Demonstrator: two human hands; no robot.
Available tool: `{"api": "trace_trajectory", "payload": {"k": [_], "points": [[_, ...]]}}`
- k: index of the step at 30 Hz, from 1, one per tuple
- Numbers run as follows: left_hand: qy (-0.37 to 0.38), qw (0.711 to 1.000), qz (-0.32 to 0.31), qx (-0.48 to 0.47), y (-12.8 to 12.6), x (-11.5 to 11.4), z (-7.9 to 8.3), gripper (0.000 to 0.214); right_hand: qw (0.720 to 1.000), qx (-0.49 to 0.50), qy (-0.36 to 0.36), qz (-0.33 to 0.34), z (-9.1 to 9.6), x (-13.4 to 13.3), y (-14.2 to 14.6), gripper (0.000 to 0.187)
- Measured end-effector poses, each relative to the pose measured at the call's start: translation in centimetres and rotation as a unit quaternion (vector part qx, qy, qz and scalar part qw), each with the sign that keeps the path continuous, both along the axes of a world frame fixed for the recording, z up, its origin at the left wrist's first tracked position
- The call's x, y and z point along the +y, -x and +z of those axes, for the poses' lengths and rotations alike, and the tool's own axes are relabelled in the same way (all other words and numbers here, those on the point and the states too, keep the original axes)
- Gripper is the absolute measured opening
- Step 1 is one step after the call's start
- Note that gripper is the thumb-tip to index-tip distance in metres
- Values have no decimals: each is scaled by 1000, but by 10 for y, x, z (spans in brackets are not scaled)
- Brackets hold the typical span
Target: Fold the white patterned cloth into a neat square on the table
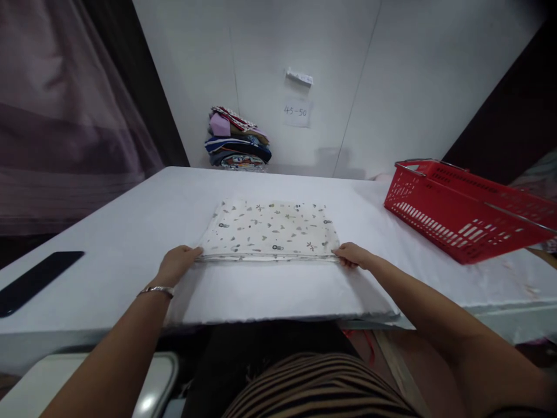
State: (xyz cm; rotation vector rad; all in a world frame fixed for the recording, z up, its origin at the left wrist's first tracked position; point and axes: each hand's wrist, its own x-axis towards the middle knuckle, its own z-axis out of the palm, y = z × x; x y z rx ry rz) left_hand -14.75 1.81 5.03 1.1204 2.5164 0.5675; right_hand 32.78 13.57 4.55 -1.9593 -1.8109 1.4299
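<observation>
A folded white cloth [270,229] with a small scattered print lies flat on the white table, its layered fold edge facing me. My left hand [177,261] pinches the near left corner of this cloth between thumb and fingers. At the near right corner, my right hand [352,255] grips the cloth in the same way, fingers curled under. The cloth stretches fairly straight between both hands.
The white-covered table [130,232] ends close to my body. A red plastic basket [461,209] stands at the right. Folded textiles [238,142] are stacked by the back wall. On the left lies a dark flat phone-like slab [39,278]. A paper reading "45-50" [297,112] hangs on the wall.
</observation>
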Motion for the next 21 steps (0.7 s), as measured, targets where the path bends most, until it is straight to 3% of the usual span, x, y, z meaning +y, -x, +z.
{"api": "trace_trajectory", "payload": {"k": [6, 13, 21], "points": [[5, 1000, -14, 7, 2, 2, -2, 38, 999, -24, -28, -12, -5, -2, 1, 36], [5, 1000, -16, 21, -2, 0, 3, 36, 996, 20, -61, -59, 6, -2, -1, 29], [35, 997, -48, 51, -14, -6, 10, 32, 992, 86, -31, -92, 1, -13, -17, 23]]}}
